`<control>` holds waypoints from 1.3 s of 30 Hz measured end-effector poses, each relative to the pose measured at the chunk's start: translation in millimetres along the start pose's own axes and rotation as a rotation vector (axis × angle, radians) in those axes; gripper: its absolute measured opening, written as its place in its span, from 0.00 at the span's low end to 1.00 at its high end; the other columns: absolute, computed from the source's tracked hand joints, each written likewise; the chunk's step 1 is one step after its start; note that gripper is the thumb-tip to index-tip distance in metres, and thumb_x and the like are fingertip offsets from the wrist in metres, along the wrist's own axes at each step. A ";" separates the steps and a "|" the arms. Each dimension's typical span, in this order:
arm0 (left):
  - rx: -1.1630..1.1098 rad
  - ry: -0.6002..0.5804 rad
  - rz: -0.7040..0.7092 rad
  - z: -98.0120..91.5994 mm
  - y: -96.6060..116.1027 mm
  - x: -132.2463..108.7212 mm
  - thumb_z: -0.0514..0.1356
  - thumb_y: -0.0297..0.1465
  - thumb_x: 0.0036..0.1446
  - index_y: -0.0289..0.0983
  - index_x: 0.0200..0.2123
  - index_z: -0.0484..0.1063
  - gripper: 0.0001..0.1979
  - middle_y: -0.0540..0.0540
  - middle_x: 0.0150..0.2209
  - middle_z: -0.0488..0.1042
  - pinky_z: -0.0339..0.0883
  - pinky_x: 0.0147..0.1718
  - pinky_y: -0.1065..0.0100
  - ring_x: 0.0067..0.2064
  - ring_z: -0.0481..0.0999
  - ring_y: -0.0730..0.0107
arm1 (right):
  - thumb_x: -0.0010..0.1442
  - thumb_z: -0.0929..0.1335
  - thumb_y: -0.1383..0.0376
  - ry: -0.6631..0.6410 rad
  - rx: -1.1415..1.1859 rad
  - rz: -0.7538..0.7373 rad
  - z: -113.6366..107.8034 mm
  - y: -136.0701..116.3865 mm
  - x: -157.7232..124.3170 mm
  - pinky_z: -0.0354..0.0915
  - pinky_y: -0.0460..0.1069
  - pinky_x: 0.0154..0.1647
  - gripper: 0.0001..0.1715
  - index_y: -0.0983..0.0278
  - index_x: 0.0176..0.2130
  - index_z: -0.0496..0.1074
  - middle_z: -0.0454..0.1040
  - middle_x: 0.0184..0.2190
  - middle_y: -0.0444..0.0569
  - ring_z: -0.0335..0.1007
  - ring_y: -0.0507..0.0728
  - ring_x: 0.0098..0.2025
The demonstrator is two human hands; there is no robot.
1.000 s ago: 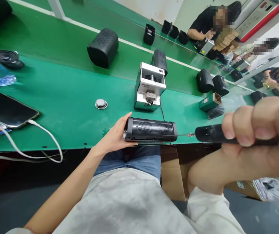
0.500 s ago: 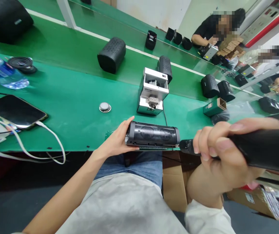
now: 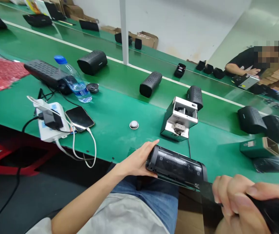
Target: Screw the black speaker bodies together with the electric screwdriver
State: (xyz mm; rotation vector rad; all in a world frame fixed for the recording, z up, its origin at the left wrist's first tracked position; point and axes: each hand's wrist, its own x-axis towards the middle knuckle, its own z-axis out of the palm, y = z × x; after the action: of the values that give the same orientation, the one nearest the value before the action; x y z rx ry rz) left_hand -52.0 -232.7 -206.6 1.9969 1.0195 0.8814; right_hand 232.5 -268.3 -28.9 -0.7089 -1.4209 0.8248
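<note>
A black speaker body (image 3: 178, 164) with perforated grilles lies tilted at the table's near edge. My left hand (image 3: 140, 161) grips its left end, thumb and fingers on opposite sides. My right hand (image 3: 241, 198) is wrapped round a black power screwdriver (image 3: 209, 192), its nose against the speaker's lower right corner. The screwdriver's bit is hidden. Just beyond the speaker stands a silver and black screw feeder (image 3: 180, 120). A small round metal part (image 3: 133, 125) rests on the green table to its left.
At left are a water bottle (image 3: 77, 84), a phone (image 3: 80, 118), a white power strip (image 3: 49, 120) with looping cables, and a loose speaker driver (image 3: 92, 87). Several dark speakers line the bench behind. A green box (image 3: 255, 148) stands right. A co-worker (image 3: 246, 61) sits across.
My view has swung left, so the bench things appear farther right and lower. The speaker looks more tilted, its right end lower. Both hands keep their holds.
</note>
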 end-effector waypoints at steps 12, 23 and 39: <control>-0.024 0.018 -0.008 -2.6 0.5 1.0 0.86 0.38 0.53 0.51 0.86 0.39 0.73 0.30 0.80 0.61 0.66 0.78 0.32 0.81 0.65 0.30 | 0.59 0.79 0.70 0.000 0.057 -0.026 3.4 -25.8 42.0 0.57 0.49 0.13 0.12 0.59 0.43 0.82 0.66 0.18 0.36 0.55 0.51 0.12; -0.021 0.019 -0.026 -3.4 2.2 2.3 0.85 0.36 0.54 0.49 0.86 0.40 0.72 0.30 0.81 0.61 0.66 0.78 0.34 0.81 0.64 0.30 | 0.59 0.75 0.66 0.391 -0.042 -0.388 55.9 51.9 166.8 0.60 0.49 0.16 0.09 0.56 0.35 0.71 0.64 0.17 0.33 0.60 0.52 0.15; -0.020 0.020 -0.032 -4.0 1.4 3.2 0.85 0.36 0.53 0.50 0.86 0.42 0.72 0.32 0.79 0.64 0.68 0.76 0.34 0.80 0.67 0.30 | 0.68 0.80 0.51 0.086 -0.052 -0.374 51.7 109.8 200.9 0.66 0.51 0.17 0.17 0.53 0.44 0.74 0.60 0.22 0.32 0.57 0.50 0.15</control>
State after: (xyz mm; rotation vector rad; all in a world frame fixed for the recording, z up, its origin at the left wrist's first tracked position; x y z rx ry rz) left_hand -53.3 -229.5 -202.6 1.9531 1.0473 0.8926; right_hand 168.3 -43.6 -7.0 -0.4895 -1.4431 0.4616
